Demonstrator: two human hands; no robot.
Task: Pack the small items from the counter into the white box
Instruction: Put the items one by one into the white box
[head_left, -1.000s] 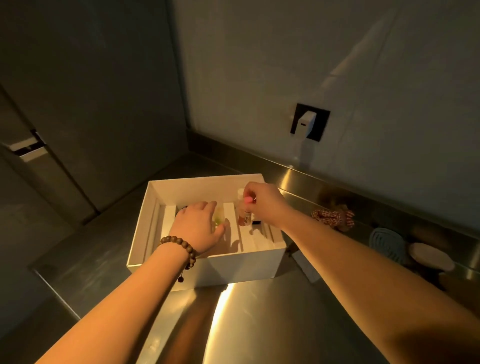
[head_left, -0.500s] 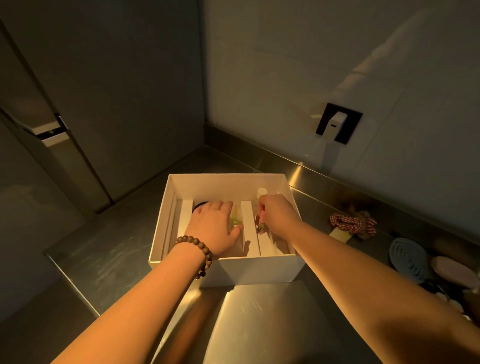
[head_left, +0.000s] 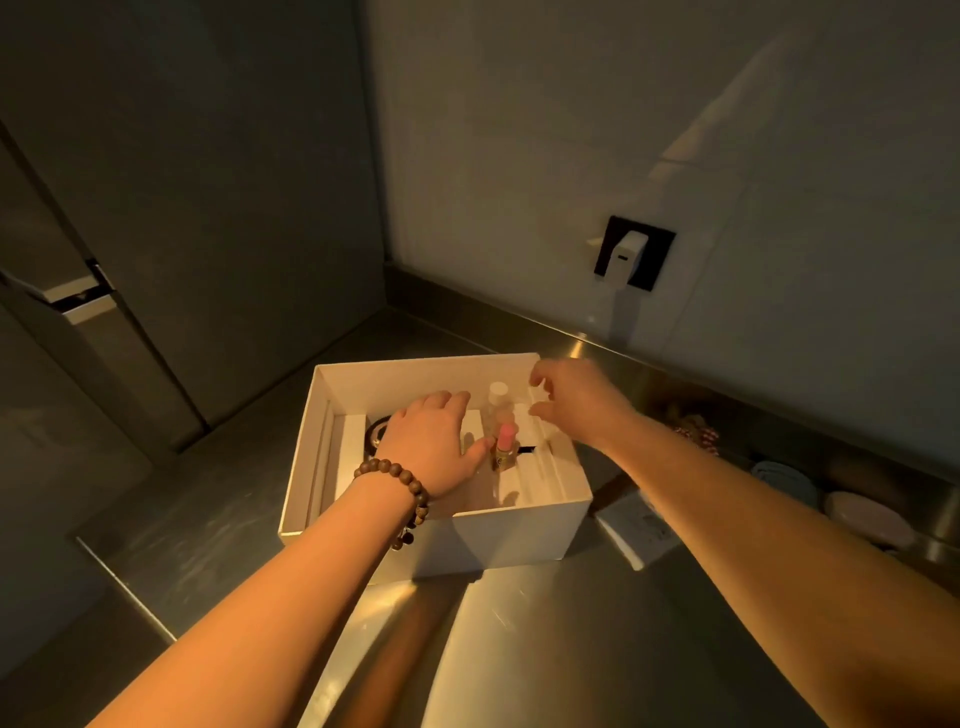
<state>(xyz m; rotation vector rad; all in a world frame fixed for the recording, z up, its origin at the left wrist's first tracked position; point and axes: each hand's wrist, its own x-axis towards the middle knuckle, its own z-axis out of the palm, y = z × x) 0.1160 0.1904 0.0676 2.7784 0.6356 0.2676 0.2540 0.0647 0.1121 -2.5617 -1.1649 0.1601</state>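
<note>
Head view: white box (head_left: 519, 535) holds pink lipstick (head_left: 506, 440), perhaps clear bottle (head_left: 497, 399); both hands slack, empty.

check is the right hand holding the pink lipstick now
No, the right hand hovers empty over the white box; the pink lipstick stands apart inside.
</note>
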